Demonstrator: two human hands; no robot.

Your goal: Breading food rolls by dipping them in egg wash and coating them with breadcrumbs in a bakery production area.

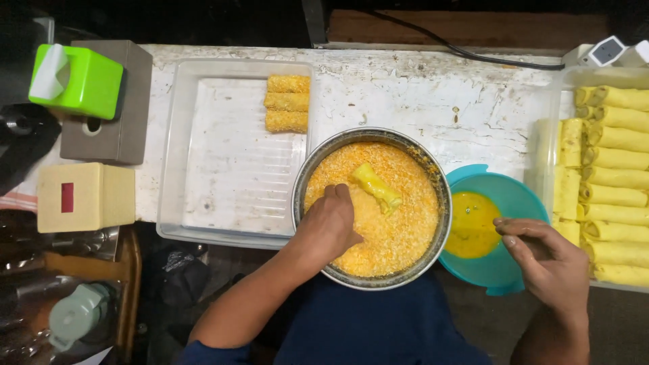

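A round metal pan (pixel 439 196) full of orange breadcrumbs sits at the table's near edge. A wet yellow roll (pixel 376 187) lies on the crumbs near the pan's middle. My left hand (pixel 329 224) rests in the crumbs just left of the roll, fingers curled down, touching crumbs but not gripping the roll. My right hand (pixel 544 257) hovers over the right rim of a teal bowl (pixel 514 196) of beaten egg, fingers loosely apart and wet, holding nothing.
A clear tray (pixel 230 169) on the left holds three breaded rolls (pixel 286 103) at its far right corner. A second tray (pixel 547 162) at the right edge carries several plain yellow rolls (pixel 612 196). A green tissue box (pixel 78 80) and beige boxes stand far left.
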